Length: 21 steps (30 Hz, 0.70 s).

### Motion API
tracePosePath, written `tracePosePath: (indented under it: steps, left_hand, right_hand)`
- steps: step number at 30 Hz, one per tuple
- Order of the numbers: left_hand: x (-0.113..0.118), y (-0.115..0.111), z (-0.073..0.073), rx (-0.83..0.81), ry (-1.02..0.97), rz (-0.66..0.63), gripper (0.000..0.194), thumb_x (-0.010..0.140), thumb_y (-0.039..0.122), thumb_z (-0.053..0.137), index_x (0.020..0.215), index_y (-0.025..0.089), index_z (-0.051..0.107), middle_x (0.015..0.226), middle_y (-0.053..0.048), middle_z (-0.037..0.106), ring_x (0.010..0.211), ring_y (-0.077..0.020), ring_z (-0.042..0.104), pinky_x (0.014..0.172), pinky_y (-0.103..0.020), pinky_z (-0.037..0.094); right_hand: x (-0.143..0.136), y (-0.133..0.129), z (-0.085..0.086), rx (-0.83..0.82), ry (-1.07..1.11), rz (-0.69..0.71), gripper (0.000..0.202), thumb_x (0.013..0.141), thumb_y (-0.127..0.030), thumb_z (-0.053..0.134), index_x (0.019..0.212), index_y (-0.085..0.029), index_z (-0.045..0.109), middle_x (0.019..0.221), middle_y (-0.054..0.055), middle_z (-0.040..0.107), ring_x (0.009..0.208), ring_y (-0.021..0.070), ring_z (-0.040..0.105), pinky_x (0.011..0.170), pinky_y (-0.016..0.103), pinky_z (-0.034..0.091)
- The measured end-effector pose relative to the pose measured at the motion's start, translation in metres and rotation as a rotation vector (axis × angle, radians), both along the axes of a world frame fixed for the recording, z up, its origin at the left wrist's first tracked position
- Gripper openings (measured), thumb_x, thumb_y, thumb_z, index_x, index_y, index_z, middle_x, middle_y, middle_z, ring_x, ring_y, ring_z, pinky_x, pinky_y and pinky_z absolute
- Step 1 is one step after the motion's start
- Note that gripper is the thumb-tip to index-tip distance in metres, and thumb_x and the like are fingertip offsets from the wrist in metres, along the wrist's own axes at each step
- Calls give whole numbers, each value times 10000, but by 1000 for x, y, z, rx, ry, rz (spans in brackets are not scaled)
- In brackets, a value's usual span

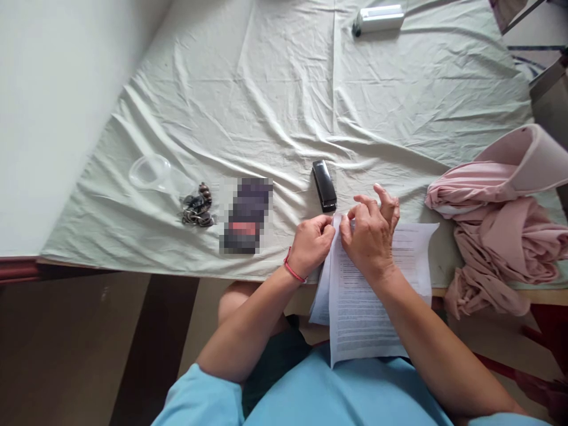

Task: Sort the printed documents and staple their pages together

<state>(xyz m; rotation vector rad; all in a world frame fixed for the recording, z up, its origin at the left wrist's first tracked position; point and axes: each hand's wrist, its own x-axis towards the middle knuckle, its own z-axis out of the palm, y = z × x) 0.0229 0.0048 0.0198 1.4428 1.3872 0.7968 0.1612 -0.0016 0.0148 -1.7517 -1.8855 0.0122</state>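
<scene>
Printed papers (pixel 377 319) hang over the table's front edge, their top part lying on the cloth. My left hand (pixel 312 239), with a red string at the wrist, pinches the top left corner of the papers. My right hand (pixel 369 234) is at their top edge, thumb and index finger closed on the sheets near that corner and the other fingers raised. A black stapler (pixel 325 185) lies on the cloth just beyond my hands, touching neither.
A blurred-out dark object (pixel 246 216), a bunch of keys (pixel 197 207) and a clear plastic cup (pixel 151 172) lie to the left. Pink cloth (pixel 501 236) is heaped at the right. A white bottle (pixel 379 19) lies at the back of the cloth-covered table (pixel 284 89).
</scene>
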Motion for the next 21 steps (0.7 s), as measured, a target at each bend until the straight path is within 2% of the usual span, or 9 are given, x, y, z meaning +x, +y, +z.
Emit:
tracePosePath:
  steps: [6,10,13,15,18,21]
  left_hand:
    - [3,-2,-4,72,17,8,306,996,357,561,945,145,774,858,-80,801,748,-187,702,695,-280,498]
    - [3,-4,-7,117,44,17,256,1001,295,556,963,158,769,896,-78,801,787,-184,706,726,-281,481]
    - [2,-7,-6,133,-19,26,262,1019,300,532,977,165,753,883,-58,777,784,-169,683,715,-271,465]
    - [2,-9,-3,131,-64,47,276,1036,323,513,983,169,735,869,-45,750,780,-161,660,707,-266,453]
    - [0,-11,1,97,-94,68,287,1051,354,494,981,172,706,840,-32,699,765,-153,611,707,-269,436]
    - [-1,-11,3,33,-123,51,272,1053,349,484,965,174,671,812,-21,646,744,-147,561,700,-271,419]
  right_hand:
    - [-3,-1,-9,-7,12,-14,119,930,-203,549,862,-216,646,1255,151,739,1501,377,437,1263,640,213]
    - [4,-2,-6,-26,1,-4,114,975,-231,535,916,-221,633,1264,136,743,1486,350,471,1266,612,240]
    - [20,0,1,-59,-37,41,181,1033,-234,474,1078,-213,647,1274,131,746,1455,320,519,1277,616,210]
    - [35,-1,7,-99,-79,94,240,1065,-240,429,1135,-203,656,1195,128,770,1416,317,556,1274,612,211]
    - [54,-4,18,-214,-127,223,319,1091,-265,378,1061,-185,686,1088,133,779,1244,311,649,1190,530,359]
    - [66,-6,29,-347,-61,297,367,1100,-320,357,1039,-184,692,1053,129,765,1021,276,685,958,420,488]
